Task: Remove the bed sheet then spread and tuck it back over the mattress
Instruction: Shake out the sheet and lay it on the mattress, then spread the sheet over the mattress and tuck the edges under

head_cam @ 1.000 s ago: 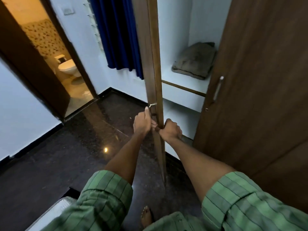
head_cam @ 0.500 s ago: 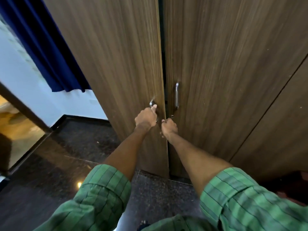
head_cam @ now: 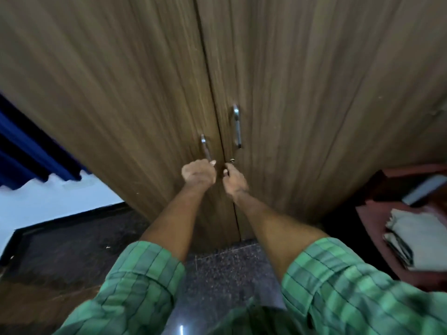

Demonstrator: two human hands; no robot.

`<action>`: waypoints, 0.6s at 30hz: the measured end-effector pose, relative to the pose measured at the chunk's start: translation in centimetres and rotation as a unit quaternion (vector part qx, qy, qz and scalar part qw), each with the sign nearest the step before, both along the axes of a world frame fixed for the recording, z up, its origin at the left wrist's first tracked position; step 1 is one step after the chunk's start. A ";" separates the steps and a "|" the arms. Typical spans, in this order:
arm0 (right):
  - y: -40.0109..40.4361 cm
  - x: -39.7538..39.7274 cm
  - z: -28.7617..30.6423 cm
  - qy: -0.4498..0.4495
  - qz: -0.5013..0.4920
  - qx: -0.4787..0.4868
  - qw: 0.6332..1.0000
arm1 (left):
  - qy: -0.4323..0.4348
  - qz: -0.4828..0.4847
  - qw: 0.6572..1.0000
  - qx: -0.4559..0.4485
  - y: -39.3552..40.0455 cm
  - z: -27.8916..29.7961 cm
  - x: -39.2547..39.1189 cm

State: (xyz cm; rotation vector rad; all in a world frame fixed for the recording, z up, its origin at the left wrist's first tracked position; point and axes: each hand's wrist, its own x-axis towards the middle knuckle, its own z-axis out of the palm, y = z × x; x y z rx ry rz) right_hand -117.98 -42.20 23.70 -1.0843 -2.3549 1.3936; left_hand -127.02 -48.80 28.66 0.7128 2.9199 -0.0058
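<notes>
So I'm standing right at the wardrobe with both doors pushed together, and neither the bed sheet nor the mattress is anywhere in view, so the actual sheet job is off to one side of me somewhere. There's a folded beige cloth on a reddish wooden shelf at the right edge, can't tell if that's the sheet.

My left hand is curled round the bottom end of the left door handle, knuckles up, thumb tip poking toward the seam. My right hand is pinching something small at the seam just below the little keyhole, probably a key or latch, but it's too blurry to swear to it. The right door handle sits above it, untouched. The two hands are close together but not touching, both forearms reaching straight out, green check sleeves rolled up past the elbows.

Tip for this bit, I reckon: hold the left door snug with the handle so the edges line up, then turn the lock without forcing it. If the doors aren't flush the catch won't seat.
</notes>
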 end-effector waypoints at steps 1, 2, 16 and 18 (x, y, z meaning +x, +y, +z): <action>0.0 1.0 -0.1 -0.006 -0.007 0.020 1.000 | -0.021 -0.012 0.999 -0.044 -0.2 -0.3 0.1; 0.0 2.0 -0.1 -0.013 -0.016 0.037 0.999 | -0.051 -0.030 0.996 -0.073 -0.3 -0.9 0.1; 4.7 26.0 -4.7 -0.140 -0.303 0.008 0.943 | -0.184 -0.362 0.912 -0.065 9.8 -7.9 20.0; 5.3 30.6 -5.5 -0.146 -0.358 -0.009 0.922 | -0.211 -0.397 0.889 -0.089 11.6 -8.8 24.3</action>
